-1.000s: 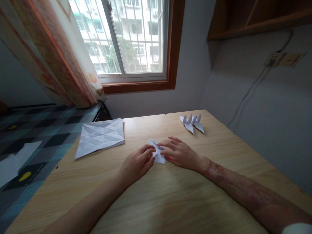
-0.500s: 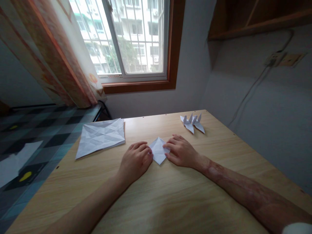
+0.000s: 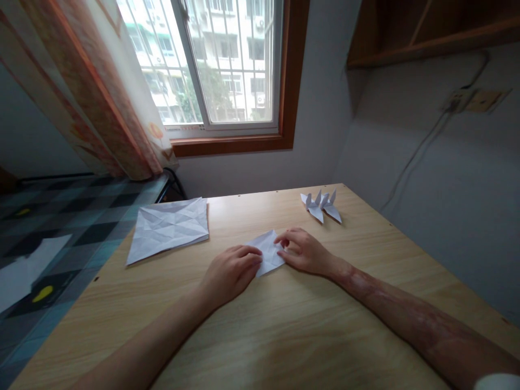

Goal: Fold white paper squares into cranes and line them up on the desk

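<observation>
A small folded sheet of white paper with creases lies on the table between my hands. My left hand grips its left side, the bent fingertips resting over the lower left edge. On the other side, my right hand pinches the paper's right edge, with thumb and forefinger curled at it. The fingers cover parts of the left and right edges. Beyond my right hand stand two white folded paper cranes, side by side and touching or nearly so.
A stack of creased white paper sheets lies at the table's back left. The wooden table meets a bed with a checked cover on the left. A window is ahead; a shelf overhangs the right.
The folded paper has turned from a point-down diamond to a slanted position. My left hand has shifted right over it, and my right hand's fingers have moved slightly right.
</observation>
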{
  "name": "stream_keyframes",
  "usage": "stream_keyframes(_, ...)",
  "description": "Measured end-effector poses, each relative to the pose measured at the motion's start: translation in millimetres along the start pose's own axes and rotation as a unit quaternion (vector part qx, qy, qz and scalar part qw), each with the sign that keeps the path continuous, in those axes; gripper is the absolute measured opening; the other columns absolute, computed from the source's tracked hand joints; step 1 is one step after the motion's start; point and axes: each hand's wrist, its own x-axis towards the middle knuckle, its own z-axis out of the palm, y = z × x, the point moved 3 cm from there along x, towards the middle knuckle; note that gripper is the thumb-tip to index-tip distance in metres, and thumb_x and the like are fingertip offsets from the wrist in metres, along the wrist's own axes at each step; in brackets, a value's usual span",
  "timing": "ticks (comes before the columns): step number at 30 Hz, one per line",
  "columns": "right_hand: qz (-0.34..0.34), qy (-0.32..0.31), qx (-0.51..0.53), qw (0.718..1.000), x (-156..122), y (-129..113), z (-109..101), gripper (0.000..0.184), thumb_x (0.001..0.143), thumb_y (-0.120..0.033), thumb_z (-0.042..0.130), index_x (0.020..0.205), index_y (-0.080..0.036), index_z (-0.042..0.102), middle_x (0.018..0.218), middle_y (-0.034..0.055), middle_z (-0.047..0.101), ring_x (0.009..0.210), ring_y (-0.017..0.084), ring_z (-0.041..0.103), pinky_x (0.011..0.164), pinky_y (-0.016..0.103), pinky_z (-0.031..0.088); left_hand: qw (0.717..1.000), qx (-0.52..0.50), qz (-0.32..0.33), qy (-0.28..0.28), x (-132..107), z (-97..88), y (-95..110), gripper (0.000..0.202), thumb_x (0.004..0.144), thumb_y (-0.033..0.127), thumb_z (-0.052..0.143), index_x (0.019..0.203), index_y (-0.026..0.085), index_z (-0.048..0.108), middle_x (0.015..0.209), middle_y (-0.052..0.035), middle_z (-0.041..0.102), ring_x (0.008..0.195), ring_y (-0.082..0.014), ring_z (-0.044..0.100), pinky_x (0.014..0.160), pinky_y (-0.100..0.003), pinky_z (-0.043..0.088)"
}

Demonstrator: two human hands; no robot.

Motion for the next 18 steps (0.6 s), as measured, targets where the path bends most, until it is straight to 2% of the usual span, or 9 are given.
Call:
stream_keyframes(4,0.025,0.003,0.033,0.999,1.0,1.1,-1.1,0.035,0.097,-0.025,0.081,0.131,-0.026,0.074,0.121,0.0076,0.081,0.114,0.027,0.074,0.105,0.042,0.057,1.0,-0.015,-0.011,-0.004,0.1,-2.4,2.0,0.014,0.105,0.033,0.069,0.114,0.026,0.077,0.128,-0.0062,0.081,0.114,-0.0251,0.079,0.104,-0.041,0.061)
stream_keyframes(7,0.024,0.005,0.041,0.999,2.3,1.9,-2.4,0.033,0.097,-0.026,0.081,0.13,-0.026,0.076,0.124,0.0082,0.082,0.117,0.027,0.074,0.107,0.043,0.057,1.0,-0.019,0.009,-0.011,1.4,-4.1,3.1,0.018,0.104,0.036,0.071,0.119,0.027,0.076,0.132,-0.0062,0.081,0.122,-0.0259,0.076,0.116,-0.046,0.055)
stream_keyframes(10,0.003,0.018,0.033,0.999,1.2,-0.2,-4.6,0.023,0.098,-0.023,0.078,0.12,-0.025,0.079,0.117,0.0077,0.083,0.114,0.027,0.075,0.107,0.045,0.057,1.0,-0.003,0.013,-0.01,2.5,-4.3,2.7,0.015,0.108,0.031,0.065,0.117,0.027,0.076,0.133,-0.0066,0.08,0.122,-0.0265,0.075,0.112,-0.047,0.056)
stream_keyframes(12,-0.014,0.031,0.038,0.999,-1.7,-3.4,-6.0,0.031,0.097,-0.022,0.077,0.128,-0.025,0.076,0.123,0.0088,0.082,0.116,0.028,0.075,0.11,0.047,0.056,1.0,0.006,0.0,-0.004,2.9,-4.0,1.5,0.018,0.11,0.027,0.059,0.113,0.027,0.077,0.13,-0.0072,0.081,0.116,-0.0261,0.076,0.105,-0.046,0.059)
stream_keyframes(13,-0.021,0.03,0.049,0.998,-3.4,-5.1,-6.2,0.044,0.096,-0.023,0.077,0.14,-0.026,0.07,0.128,0.0099,0.081,0.119,0.029,0.076,0.112,0.047,0.056,1.0,0.004,-0.008,-0.003,2.9,-3.6,0.7,0.02,0.11,0.025,0.057,0.112,0.027,0.077,0.128,-0.0075,0.081,0.114,-0.0257,0.077,0.102,-0.044,0.06)
stream_keyframes(14,-0.026,0.021,0.066,0.997,-5.1,-6.6,-5.9,0.063,0.096,-0.024,0.078,0.155,-0.026,0.059,0.135,0.0113,0.079,0.122,0.029,0.076,0.113,0.047,0.056,1.0,-0.001,-0.014,-0.005,2.8,-3.1,-0.1,0.022,0.111,0.023,0.055,0.112,0.027,0.077,0.127,-0.0076,0.082,0.112,-0.0253,0.078,0.101,-0.043,0.06)
stream_keyframes(16,-0.033,-0.016,0.099,0.994,-7.7,-9.2,-4.4,0.096,0.096,-0.028,0.08,0.176,-0.026,0.026,0.145,0.0139,0.075,0.128,0.03,0.075,0.114,0.047,0.056,0.999,-0.021,-0.022,-0.01,2.5,-1.8,-2.2,0.025,0.11,0.02,0.054,0.113,0.027,0.077,0.125,-0.0074,0.082,0.112,-0.0244,0.078,0.101,-0.041,0.06)
stream_keyframes(17,-0.037,-0.035,0.107,0.993,-8.3,-10.4,-3.8,0.105,0.096,-0.03,0.08,0.179,-0.026,0.015,0.148,0.0145,0.074,0.131,0.03,0.074,0.115,0.047,0.056,0.999,-0.034,-0.027,-0.012,2.2,-1.1,-3.6,0.027,0.108,0.017,0.054,0.113,0.027,0.078,0.125,-0.007,0.082,0.112,-0.0239,0.078,0.101,-0.039,0.06)
stream_keyframes(18,-0.043,-0.051,0.107,0.992,-8.3,-11.5,-3.7,0.106,0.097,-0.032,0.08,0.179,-0.027,0.013,0.15,0.0149,0.073,0.134,0.031,0.073,0.116,0.048,0.055,0.998,-0.049,-0.033,-0.013,1.9,-0.5,-5.3,0.028,0.106,0.015,0.054,0.113,0.027,0.078,0.126,-0.0066,0.082,0.113,-0.0234,0.078,0.101,-0.038,0.061)
